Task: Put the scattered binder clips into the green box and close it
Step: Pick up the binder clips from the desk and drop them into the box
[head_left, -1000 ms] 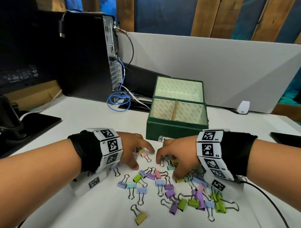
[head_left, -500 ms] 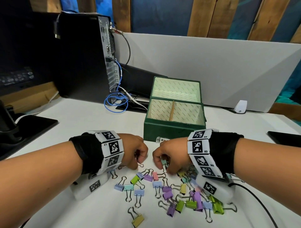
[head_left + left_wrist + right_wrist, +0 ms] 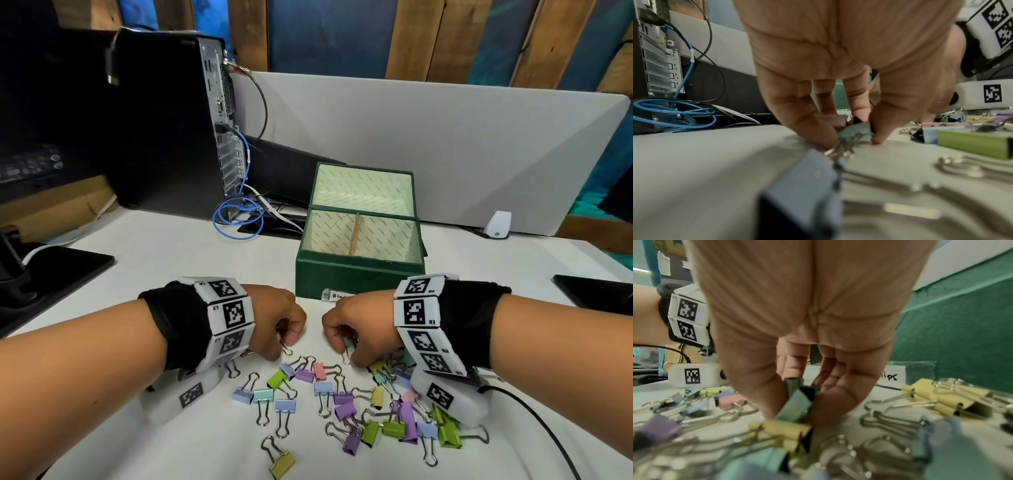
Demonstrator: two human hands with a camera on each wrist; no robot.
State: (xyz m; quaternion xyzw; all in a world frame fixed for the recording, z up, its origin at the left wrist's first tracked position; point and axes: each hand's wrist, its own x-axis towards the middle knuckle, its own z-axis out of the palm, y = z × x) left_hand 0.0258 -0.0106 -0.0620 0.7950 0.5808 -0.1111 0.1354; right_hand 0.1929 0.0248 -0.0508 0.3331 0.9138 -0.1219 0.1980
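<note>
The green box (image 3: 356, 277) stands open on the white table, its lid tipped back and a divider inside; no clips show in it. Several pastel binder clips (image 3: 342, 404) lie scattered in front of it. My left hand (image 3: 284, 322) is curled low over the table, fingers and thumb pinching a pale teal clip (image 3: 855, 133). My right hand (image 3: 346, 329) is curled just beside it, pinching a grey-green clip (image 3: 795, 404) among yellow clips (image 3: 937, 395). Both hands sit just in front of the box's front wall (image 3: 962, 337).
A black computer tower (image 3: 164, 120) with a coiled blue cable (image 3: 236, 219) stands at the back left. A monitor base (image 3: 51, 270) lies at the left, a dark flat object (image 3: 599, 291) at the right edge, a grey partition (image 3: 445, 144) behind.
Both hands have curled from spread fingers into pinches on clips and drawn closer together in front of the box. The head view has shifted slightly.
</note>
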